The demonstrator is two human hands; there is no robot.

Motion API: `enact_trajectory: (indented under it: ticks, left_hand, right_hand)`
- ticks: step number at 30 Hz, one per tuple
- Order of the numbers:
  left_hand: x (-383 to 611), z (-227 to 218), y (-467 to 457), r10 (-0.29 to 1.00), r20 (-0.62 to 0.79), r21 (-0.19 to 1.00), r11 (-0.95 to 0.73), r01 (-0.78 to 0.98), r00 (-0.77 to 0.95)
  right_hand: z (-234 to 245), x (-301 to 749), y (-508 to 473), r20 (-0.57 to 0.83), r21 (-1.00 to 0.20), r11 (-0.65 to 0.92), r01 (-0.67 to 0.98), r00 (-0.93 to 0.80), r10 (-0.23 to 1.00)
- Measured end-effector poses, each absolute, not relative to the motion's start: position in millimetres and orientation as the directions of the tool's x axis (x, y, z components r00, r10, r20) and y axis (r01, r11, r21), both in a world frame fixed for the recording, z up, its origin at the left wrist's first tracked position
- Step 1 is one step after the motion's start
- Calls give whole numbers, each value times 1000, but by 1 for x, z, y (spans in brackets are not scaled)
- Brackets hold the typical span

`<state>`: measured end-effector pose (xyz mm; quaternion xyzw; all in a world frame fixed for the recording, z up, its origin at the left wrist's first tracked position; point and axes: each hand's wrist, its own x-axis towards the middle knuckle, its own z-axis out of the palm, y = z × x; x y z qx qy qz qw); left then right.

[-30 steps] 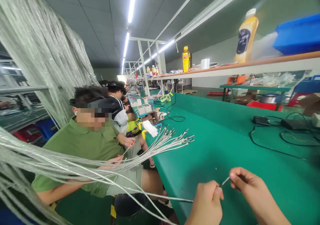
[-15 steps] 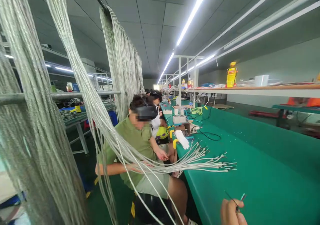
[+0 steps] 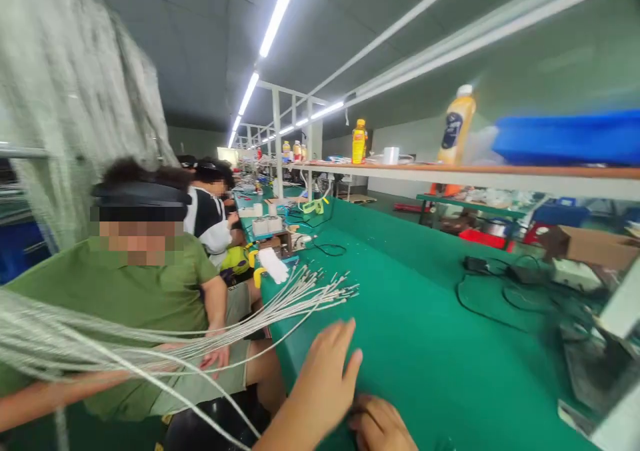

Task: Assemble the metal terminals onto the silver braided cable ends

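The fingers (image 3: 345, 344) of the left hand (image 3: 320, 377) are spread wide, palm down over the green desk (image 3: 425, 344), and hold nothing that shows. The right hand (image 3: 377, 427) sits lower, cut off by the bottom of the view, with its fingers bent; a dark sliver beside it is too blurred to make out, so whether that hand has hold of anything cannot be told. Just beyond the left hand, a fanned bundle of grey-white cables (image 3: 295, 311) lies across the desk, its metal-tipped ends (image 3: 335, 289) pointing right. The bundle's other lengths run left over the desk's near edge, past a hand (image 3: 215, 357) of a seated co-worker in a green polo shirt (image 3: 135, 297). A white glove (image 3: 273, 265) lies on the desk farther along that edge. To the right, a wide stretch of green surface reaches to a tangle of black cords (image 3: 490, 297). Above it, a long shelf (image 3: 500, 181) carries a yellow bottle (image 3: 453, 131) with a dark label, its lettering too blurred to read, and a blue crate (image 3: 565, 137).
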<state>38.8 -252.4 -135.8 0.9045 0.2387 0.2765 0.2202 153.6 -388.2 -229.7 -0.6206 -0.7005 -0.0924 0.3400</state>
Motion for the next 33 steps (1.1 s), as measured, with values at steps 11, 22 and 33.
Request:
enact_trajectory:
  ticks: [11,22,33]
  left_hand:
    - [22,-177,-355,452,79,494,-792,359,889]
    - [44,-182,-339,546,88,790,-548,276,833]
    - [65,-177,-326,614,89,813,-499,298,784]
  right_hand:
    - [-177,210,-410,201,-977,21,211,889,412]
    - [-181,241,-420,418,-904,124,410,784,459]
    - [-172,214,-408,355,-934,255,252,544,761]
